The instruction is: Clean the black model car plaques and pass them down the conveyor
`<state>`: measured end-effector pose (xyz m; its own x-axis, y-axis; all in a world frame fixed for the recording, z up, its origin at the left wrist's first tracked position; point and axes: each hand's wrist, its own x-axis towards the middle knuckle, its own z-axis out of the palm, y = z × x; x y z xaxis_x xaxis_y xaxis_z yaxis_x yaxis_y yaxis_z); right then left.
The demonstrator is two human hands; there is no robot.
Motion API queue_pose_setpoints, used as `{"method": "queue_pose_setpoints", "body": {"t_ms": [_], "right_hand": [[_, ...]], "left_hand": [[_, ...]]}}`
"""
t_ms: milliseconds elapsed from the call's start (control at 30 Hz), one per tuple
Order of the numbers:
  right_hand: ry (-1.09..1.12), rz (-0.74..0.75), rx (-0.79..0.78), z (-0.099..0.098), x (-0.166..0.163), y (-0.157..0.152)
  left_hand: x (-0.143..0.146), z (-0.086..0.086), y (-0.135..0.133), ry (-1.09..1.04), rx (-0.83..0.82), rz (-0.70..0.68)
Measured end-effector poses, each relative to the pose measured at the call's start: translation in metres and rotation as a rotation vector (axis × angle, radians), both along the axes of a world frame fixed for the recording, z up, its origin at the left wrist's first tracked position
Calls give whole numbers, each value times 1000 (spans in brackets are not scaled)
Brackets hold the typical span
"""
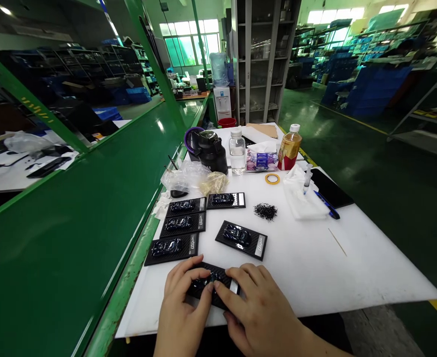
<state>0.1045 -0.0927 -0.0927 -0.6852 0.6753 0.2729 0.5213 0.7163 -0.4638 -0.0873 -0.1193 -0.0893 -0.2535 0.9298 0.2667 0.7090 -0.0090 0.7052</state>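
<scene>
A black carbon-pattern base plate carrying a dark model car [208, 283] lies at the near edge of the white table [315, 267]. My left hand [183, 297] curls over its left end, fingertips pressing on the car. From the right, my right hand [253, 305] grips the plate's other end, its index finger touching the car beside a small white label. Several matching plates with cars lie just beyond: three stacked in a column [183, 225], one farther back [226, 200], one angled in the middle [242, 239].
A pile of tiny black parts [265, 211], a tape ring [272, 178], a clear bottle [237, 151], an orange drink bottle [290, 147], a black jug [211, 151], tissues [262, 157], plastic bags [189, 177], a white cloth with syringe [303, 196] and a black tablet [330, 187] sit farther back. A green frame [73, 238] borders the left.
</scene>
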Motion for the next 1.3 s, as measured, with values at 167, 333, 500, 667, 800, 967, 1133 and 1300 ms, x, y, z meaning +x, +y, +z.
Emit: {"method": "queue_pose_setpoints", "body": {"t_ms": [167,333,500,667,800,967,1133,1300], "right_hand": [[-13,-13,34,1,-3,-1],[22,-6,38,-1,-1,-2],[96,-10,64,-8,2,-4],[135,-33,89,-9,1,-5],[116,-35,110,-9,0,-5],[63,-24,147,-7,0,-3],[-17,-1,163,-3,0,-1],[-27,-16,177,-2,-1,-2]], "left_hand": [[0,4,2,-47,-55,15],[0,1,4,-101,-74,57],[4,5,7,-118,-128,139],[10,16,11,-115,-212,193],[9,20,14,-125,-279,202],[5,11,9,-113,-236,172],[-2,-2,-7,-10,40,93],[-5,-9,-15,365,363,-132]]}}
